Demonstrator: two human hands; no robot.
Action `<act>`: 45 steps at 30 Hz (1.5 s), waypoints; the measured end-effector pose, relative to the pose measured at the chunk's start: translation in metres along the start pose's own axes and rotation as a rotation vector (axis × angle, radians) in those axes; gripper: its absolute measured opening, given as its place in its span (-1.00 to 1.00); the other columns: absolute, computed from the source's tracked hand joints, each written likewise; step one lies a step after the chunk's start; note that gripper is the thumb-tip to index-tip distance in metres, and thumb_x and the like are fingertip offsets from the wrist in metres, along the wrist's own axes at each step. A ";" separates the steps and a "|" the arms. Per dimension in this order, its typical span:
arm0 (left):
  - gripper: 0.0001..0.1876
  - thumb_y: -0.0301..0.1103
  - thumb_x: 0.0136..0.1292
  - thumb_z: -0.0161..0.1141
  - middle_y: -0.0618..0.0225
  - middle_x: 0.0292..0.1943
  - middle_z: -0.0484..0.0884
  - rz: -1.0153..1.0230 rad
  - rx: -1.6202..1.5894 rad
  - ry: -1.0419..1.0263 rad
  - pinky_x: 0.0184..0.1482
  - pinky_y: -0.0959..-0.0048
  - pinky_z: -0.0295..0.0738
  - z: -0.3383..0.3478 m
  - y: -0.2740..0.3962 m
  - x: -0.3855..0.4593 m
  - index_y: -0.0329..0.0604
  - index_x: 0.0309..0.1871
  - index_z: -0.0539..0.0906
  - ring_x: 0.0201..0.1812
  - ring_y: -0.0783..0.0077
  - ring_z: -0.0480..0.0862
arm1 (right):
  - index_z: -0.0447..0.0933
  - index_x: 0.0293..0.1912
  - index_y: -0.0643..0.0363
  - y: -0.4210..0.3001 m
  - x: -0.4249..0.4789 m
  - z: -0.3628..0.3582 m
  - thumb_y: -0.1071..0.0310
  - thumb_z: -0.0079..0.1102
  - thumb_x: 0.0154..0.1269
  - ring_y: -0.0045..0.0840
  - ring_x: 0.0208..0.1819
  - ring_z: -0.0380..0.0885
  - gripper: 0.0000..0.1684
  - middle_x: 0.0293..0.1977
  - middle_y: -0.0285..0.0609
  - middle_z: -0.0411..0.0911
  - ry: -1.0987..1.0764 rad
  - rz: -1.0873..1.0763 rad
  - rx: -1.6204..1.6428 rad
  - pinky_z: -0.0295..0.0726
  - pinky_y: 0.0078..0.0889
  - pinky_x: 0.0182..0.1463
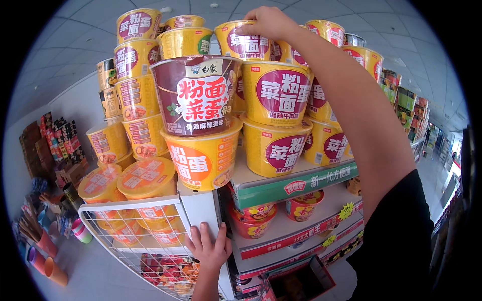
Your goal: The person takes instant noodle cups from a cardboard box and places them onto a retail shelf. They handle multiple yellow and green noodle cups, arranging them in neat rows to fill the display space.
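Observation:
My right hand [266,23] reaches up to the top of the stack and grips the rim of a yellow instant-noodle tub [243,44]. Below it, two more yellow tubs stand one on the other, the upper one [276,94] and the lower one [276,146]. To their left a dark maroon noodle tub [196,94] sits on a yellow-and-orange tub [201,160] at the shelf corner. Lower down, my left hand [209,242] rests with fingers spread on the white metal shelf post [199,210], holding nothing.
A white wire end rack [150,222] juts out on the left, holding orange-lidded tubs [147,175]. Under the green shelf edge [297,185] stand red noodle tubs [304,207]. An open carton [301,280] sits low down. Plastic cups [56,271] are at far left.

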State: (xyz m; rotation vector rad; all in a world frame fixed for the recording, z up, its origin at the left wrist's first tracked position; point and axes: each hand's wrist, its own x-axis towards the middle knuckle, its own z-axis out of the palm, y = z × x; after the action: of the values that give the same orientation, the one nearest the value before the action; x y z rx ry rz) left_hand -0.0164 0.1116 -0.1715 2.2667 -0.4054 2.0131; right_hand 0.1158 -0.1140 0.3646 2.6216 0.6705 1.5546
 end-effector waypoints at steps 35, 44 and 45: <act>-0.53 -0.32 0.10 0.14 -0.21 0.47 0.31 0.007 0.022 0.020 0.34 -0.31 0.18 0.000 0.000 0.000 0.12 0.14 0.72 0.50 -0.40 0.25 | 0.55 0.18 0.20 0.030 -0.001 0.011 0.06 0.17 0.49 -0.41 -0.05 0.70 -0.53 -0.02 -0.08 0.71 -0.157 -0.065 0.085 0.63 -0.33 0.07; -0.52 -0.31 0.11 0.14 -0.21 0.48 0.30 0.009 0.013 0.008 0.32 -0.31 0.19 0.001 0.001 0.001 0.11 0.15 0.72 0.50 -0.40 0.24 | 0.59 0.25 0.11 0.037 -0.003 0.013 0.10 0.25 0.44 -0.37 0.01 0.70 -0.51 0.03 -0.08 0.71 -0.151 -0.054 0.131 0.63 -0.32 0.12; -0.53 -0.32 0.11 0.14 -0.21 0.48 0.30 0.008 0.014 0.007 0.32 -0.31 0.19 0.000 0.001 0.001 0.11 0.15 0.72 0.50 -0.40 0.24 | 0.58 0.27 0.09 0.036 -0.004 0.014 0.11 0.25 0.44 -0.37 0.02 0.70 -0.49 0.05 -0.07 0.71 -0.143 -0.039 0.134 0.63 -0.31 0.13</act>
State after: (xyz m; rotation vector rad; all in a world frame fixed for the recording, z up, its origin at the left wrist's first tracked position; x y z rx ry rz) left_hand -0.0165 0.1107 -0.1709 2.2693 -0.4018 2.0336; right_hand 0.1391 -0.1455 0.3627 2.7629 0.8368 1.3409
